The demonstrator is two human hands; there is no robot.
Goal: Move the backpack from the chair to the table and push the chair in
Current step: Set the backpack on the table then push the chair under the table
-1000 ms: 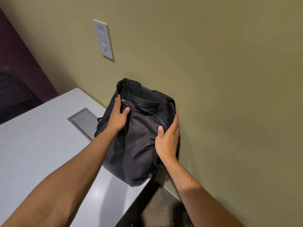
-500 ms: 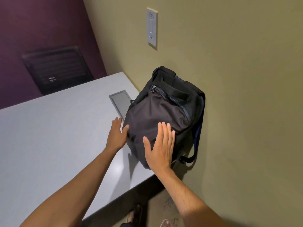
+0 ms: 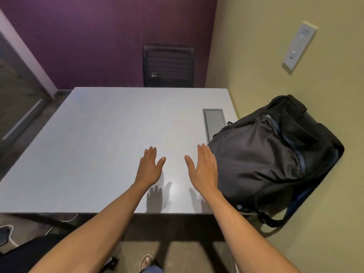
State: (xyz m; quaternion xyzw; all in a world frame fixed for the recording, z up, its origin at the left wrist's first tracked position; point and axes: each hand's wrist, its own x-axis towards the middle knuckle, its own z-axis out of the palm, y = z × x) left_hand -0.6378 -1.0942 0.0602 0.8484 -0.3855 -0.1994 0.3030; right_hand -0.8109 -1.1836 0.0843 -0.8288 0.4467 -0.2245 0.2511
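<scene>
— Where do we have our hands?
— Both flat above the table [image 3: 98,134], fingers spread, holding nothing. Our left hand [image 3: 150,166] is apart from the backpack [image 3: 262,160]; our right hand [image 3: 203,168] is just beside it.
— And the backpack?
— On the table, right of our right fingertips, leaning on the wall [image 3: 256,56].
— Any writing?
— None we can read; the wall plate [image 3: 298,46] is blurred.
</scene>
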